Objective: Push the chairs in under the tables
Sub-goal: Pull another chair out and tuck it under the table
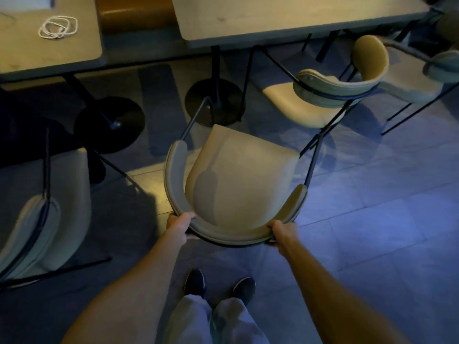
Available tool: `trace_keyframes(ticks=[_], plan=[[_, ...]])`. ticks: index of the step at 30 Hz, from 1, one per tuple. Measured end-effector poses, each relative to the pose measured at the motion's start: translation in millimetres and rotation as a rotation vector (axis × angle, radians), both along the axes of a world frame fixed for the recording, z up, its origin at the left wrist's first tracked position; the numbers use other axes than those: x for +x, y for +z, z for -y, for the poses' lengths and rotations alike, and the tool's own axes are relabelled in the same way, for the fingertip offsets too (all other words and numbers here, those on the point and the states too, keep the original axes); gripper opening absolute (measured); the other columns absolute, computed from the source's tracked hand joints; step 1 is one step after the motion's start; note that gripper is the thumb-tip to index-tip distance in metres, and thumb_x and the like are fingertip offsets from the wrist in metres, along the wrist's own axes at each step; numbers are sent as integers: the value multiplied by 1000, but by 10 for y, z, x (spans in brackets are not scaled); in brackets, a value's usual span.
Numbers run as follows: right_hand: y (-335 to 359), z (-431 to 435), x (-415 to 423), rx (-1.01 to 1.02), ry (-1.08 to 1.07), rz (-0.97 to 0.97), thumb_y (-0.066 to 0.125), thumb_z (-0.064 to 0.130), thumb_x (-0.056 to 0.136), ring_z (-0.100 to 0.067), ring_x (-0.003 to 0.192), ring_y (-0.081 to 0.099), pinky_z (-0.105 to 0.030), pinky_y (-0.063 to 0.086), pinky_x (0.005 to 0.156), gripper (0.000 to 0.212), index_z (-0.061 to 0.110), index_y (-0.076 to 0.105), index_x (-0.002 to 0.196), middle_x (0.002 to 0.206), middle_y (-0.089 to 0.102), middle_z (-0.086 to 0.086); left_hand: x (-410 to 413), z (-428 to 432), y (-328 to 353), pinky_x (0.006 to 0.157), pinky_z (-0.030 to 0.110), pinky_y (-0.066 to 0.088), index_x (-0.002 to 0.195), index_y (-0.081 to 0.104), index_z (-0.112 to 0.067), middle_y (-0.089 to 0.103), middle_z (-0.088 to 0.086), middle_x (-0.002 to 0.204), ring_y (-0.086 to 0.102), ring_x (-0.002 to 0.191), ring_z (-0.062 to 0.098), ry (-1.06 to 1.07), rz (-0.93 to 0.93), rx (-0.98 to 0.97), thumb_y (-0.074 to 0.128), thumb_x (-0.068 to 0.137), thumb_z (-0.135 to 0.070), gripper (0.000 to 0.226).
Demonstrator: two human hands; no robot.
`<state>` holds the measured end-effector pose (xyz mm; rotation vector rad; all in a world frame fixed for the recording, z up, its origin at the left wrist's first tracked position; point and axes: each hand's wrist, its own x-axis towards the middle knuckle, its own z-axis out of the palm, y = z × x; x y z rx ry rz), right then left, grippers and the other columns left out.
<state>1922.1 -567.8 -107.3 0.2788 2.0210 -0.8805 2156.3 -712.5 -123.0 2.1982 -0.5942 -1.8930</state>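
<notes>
Both bare hands are clamped on the curved padded backrest of a cream upholstered chair (238, 180) with thin black metal legs, the left hand (179, 225) gripping its left end and the right hand (282, 230) its right end. That chair stands out on the grey tiled floor (372, 219), angled, its seat just short of the edge of the long grey table (298, 18) and near the black round pedestal base (214, 105). To the left sits another cream chair (49, 214) by a second grey table (49, 40) bearing a coil of white cord (58, 27), and to the right a third cream chair (320, 100) sits partly under the long table.
</notes>
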Motion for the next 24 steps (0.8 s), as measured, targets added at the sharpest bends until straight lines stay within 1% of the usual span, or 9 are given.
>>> trace_keyframes(ticks=[3, 5, 8, 12, 16, 18, 20, 22, 24], plan=[[40, 209, -112, -9, 75, -13, 65, 0, 83, -35, 85, 63, -54, 62, 68, 22, 3, 54, 102, 102, 63, -20, 23, 26, -97, 52, 47, 59, 131, 47, -5, 61, 23, 118, 64, 101, 40, 69, -10, 3, 72, 87, -9, 51], [76, 346, -167, -22, 129, -19, 63, 0, 84, -32, 80, 62, -53, 62, 70, 22, 4, 53, 104, 100, 62, -19, 14, 53, -127, 50, 47, 59, 129, 47, -5, 62, 23, 117, 64, 103, 42, 111, -12, -5, 73, 86, -9, 50], [127, 570, -217, -34, 199, -37, 62, 0, 84, -39, 90, 66, -51, 63, 64, 31, 0, 54, 114, 107, 64, -23, -33, 122, -69, 58, 50, 58, 119, 47, -3, 61, 20, 100, 63, 99, 40, 162, -18, -19, 70, 88, -6, 38], [210, 898, -286, -37, 263, -51, 61, 1, 86, -45, 100, 66, -50, 62, 67, 21, 3, 54, 106, 109, 64, -24, -106, 277, -82, 79, 56, 57, 109, 49, -2, 59, 17, 88, 61, 93, 37, 189, -31, -20, 66, 93, -3, 23], [235, 1258, -401, -23, 292, -52, 62, 1, 88, -47, 103, 65, -53, 61, 71, 23, 2, 52, 109, 111, 63, -25, -174, 524, -81, 73, 54, 57, 108, 54, -1, 63, 19, 94, 64, 86, 34, 238, -61, -19, 66, 93, -4, 20], [240, 1438, -472, -2, 310, -67, 64, 4, 87, -46, 100, 66, -53, 62, 68, 28, 0, 53, 112, 112, 64, -26, -226, 640, -87, 70, 53, 57, 115, 55, 1, 65, 21, 102, 64, 90, 35, 262, -78, -9, 65, 93, -4, 24], [227, 1619, -566, 13, 335, -69, 66, 6, 87, -45, 98, 66, -55, 62, 71, 32, 1, 50, 115, 112, 63, -27, -295, 749, -84, 63, 50, 57, 117, 54, 1, 65, 22, 111, 63, 94, 36, 277, -84, -2, 66, 94, -6, 27], [257, 1781, -647, 17, 364, -69, 64, 4, 89, -45, 99, 67, -56, 61, 77, 24, 1, 51, 109, 109, 64, -26, -367, 847, -89, 54, 46, 56, 122, 52, 0, 64, 23, 116, 64, 97, 37, 304, -72, 5, 68, 91, -6, 35], [255, 1926, -730, 19, 381, -77, 63, 2, 90, -45, 99, 67, -56, 61, 79, 14, 5, 50, 95, 107, 64, -26, -438, 927, -79, 54, 47, 56, 122, 49, -3, 61, 23, 119, 63, 105, 40, 336, -60, 5, 70, 89, -4, 38]])
